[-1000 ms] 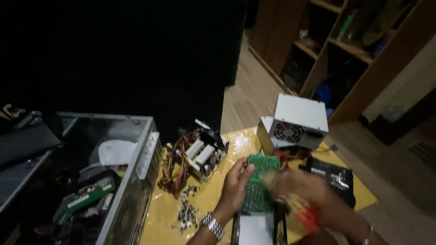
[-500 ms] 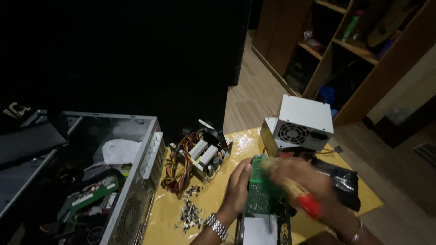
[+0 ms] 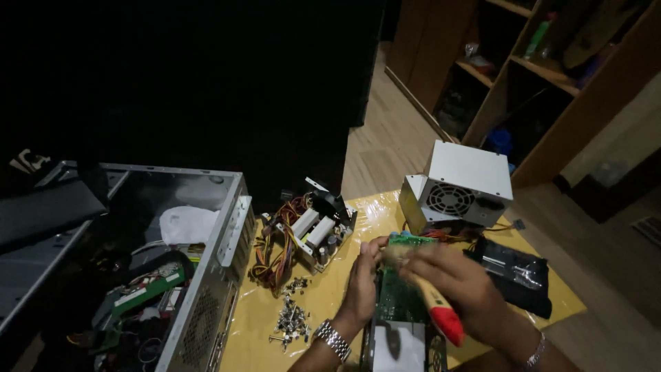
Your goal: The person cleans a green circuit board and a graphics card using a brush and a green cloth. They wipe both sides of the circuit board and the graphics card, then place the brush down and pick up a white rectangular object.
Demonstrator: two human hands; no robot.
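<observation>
My left hand (image 3: 359, 286) lies flat, fingers straight, against the left edge of the green circuit board (image 3: 401, 293), gripping nothing. My right hand (image 3: 463, 289), blurred, is closed around a red-handled tool (image 3: 439, 311) over that board. Left of the board lie loose screws (image 3: 290, 322); beyond it stands a white power supply (image 3: 458, 188).

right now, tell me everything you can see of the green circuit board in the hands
The green circuit board is flat, rectangular and studded with small components, with a row of lighter parts along its far edge. It stands tilted up over a dark unit with a white panel, above the yellow-covered table. The left hand braces its left edge with flat fingers. The right hand, blurred, crosses its right side holding a brush with a yellow and red handle, bristles near the board's top.
</observation>
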